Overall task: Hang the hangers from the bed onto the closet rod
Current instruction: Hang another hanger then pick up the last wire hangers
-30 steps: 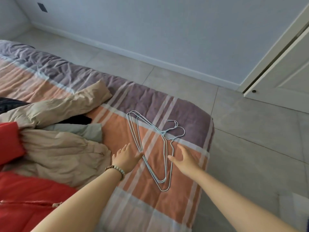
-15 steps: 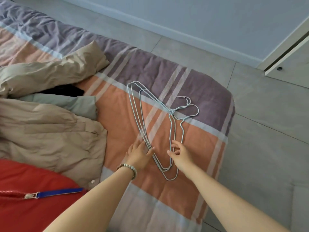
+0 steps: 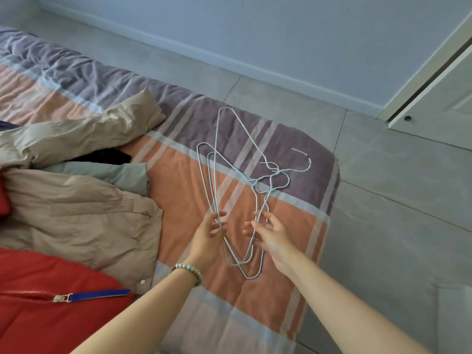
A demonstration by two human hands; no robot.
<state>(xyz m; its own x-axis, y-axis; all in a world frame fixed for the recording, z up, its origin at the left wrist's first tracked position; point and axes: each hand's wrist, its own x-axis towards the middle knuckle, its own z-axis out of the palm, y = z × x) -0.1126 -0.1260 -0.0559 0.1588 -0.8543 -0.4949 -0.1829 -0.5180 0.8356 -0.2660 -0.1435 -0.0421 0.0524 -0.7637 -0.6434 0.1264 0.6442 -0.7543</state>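
Three pale blue wire hangers point(image 3: 240, 172) overlap near the corner of the striped bed point(image 3: 301, 226), hooks pointing right. One hanger is tilted up, its far end raised above the other two. My left hand point(image 3: 208, 238), with a bead bracelet on the wrist, pinches the long bars on the left side. My right hand point(image 3: 273, 233) pinches the wires on the right side, just below the twisted necks. The closet rod is out of sight.
A beige jacket point(image 3: 76, 200), a grey-green garment point(image 3: 112, 172) and a red jacket point(image 3: 46, 315) with a blue zipper tab lie on the bed's left. Grey tiled floor point(image 3: 383, 200) runs right of the bed. A white sliding door point(image 3: 439, 98) stands at the upper right.
Both hands went from reaching over the flat hangers to pinching their wires. One hanger has lifted off the bed at its far end. The camera moved closer.
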